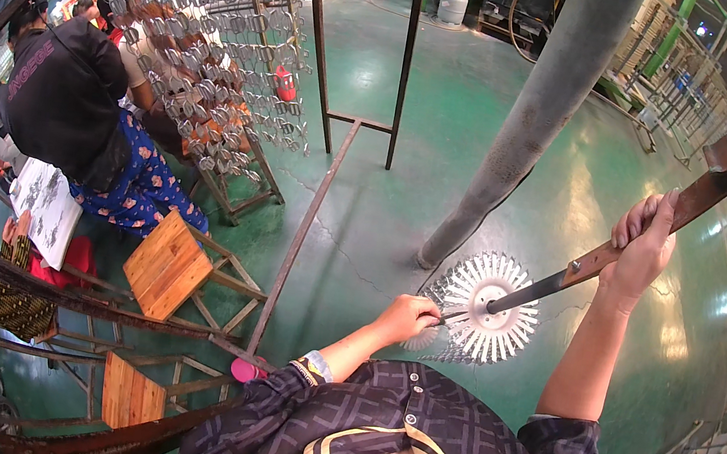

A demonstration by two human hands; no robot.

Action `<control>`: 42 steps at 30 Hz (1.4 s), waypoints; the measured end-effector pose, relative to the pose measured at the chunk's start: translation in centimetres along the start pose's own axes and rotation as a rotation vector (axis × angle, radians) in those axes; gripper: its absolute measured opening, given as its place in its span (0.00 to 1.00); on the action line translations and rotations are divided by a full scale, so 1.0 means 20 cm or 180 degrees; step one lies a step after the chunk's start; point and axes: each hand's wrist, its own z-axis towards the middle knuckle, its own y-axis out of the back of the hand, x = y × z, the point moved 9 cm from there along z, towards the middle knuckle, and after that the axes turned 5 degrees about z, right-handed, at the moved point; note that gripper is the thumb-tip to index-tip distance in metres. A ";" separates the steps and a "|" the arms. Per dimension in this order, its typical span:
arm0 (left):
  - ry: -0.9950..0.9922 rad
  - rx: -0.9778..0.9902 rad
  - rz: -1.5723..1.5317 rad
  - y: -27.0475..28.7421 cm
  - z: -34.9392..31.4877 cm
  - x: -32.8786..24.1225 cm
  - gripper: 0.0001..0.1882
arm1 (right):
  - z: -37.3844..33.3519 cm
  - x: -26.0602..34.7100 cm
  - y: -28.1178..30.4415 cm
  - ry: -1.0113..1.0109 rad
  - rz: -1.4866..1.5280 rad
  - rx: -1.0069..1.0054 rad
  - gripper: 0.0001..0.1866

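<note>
My right hand (644, 248) is wrapped round a long brown metal bar (595, 262) that slants up to the right, with a worn block at its upper end. At its lower end the bar meets a dark rod, which runs to the hub of a round white wheel (512, 330) with radial slots. My left hand (406, 319) is closed at the wheel's left edge, pinching a thin dark stick-like piece that points toward the hub. Its fingers partly hide that piece. A smaller pale round part (419, 339) shows below my left hand.
A grey pillar (536, 121) rises just beyond the wheel. At left stand a rack of hanging metal rings (215, 30), wooden stools (168, 265), a rusty floor frame (307, 228) and several people (66, 92). A pink container (248, 370) is near my left elbow.
</note>
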 end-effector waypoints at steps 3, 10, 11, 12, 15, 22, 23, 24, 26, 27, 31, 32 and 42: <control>0.0027 -0.0023 0.0006 -0.01 0.00 0.01 0.06 | 0.00 -0.01 0.00 0.0011 0.0022 -0.0030 0.19; 0.0465 -0.0002 -0.0248 -0.04 -0.01 0.09 0.09 | 0.01 -0.02 0.01 0.0005 0.0073 -0.0075 0.18; 0.0560 -0.0007 -0.0280 -0.04 -0.02 0.10 0.09 | 0.01 -0.02 0.01 0.0003 0.0103 -0.0061 0.18; 0.0420 0.0007 -0.0118 -0.01 -0.01 0.10 0.10 | 0.01 -0.02 0.02 0.0033 0.0081 -0.0125 0.17; 0.0260 -0.0501 0.0233 0.37 0.06 0.02 0.10 | 0.03 -0.08 0.07 0.0018 0.0075 -0.0320 0.17; -0.0857 -0.3683 0.0857 2.08 -0.04 -0.92 0.04 | 0.04 -0.08 0.11 -0.0069 0.0037 -0.0269 0.19; -0.1012 -0.4115 0.1131 2.26 -0.07 -1.05 0.04 | 0.03 -0.06 0.09 -0.0068 -0.0041 -0.0361 0.19; -0.1028 -0.4529 0.2198 2.42 -0.14 -1.18 0.05 | 0.02 -0.08 0.06 -0.0104 0.0006 -0.0283 0.19; -0.1384 -0.4854 0.2146 2.65 -0.09 -1.35 0.08 | 0.03 -0.09 0.08 -0.0081 0.0007 -0.0244 0.19; -0.1340 -0.4832 0.2208 2.74 -0.05 -1.42 0.09 | 0.03 -0.10 0.08 -0.0095 0.0017 -0.0217 0.19; -0.1195 -0.4755 0.2271 3.04 0.10 -1.55 0.11 | 0.03 -0.14 0.07 -0.0103 0.0070 -0.0190 0.19; -0.1009 -0.4819 0.2481 3.06 0.13 -1.56 0.13 | 0.03 -0.15 0.08 -0.0095 0.0074 -0.0208 0.19; -0.1172 -0.5320 0.3902 3.17 0.31 -1.67 0.12 | 0.02 -0.17 0.11 -0.0002 -0.0050 -0.0276 0.20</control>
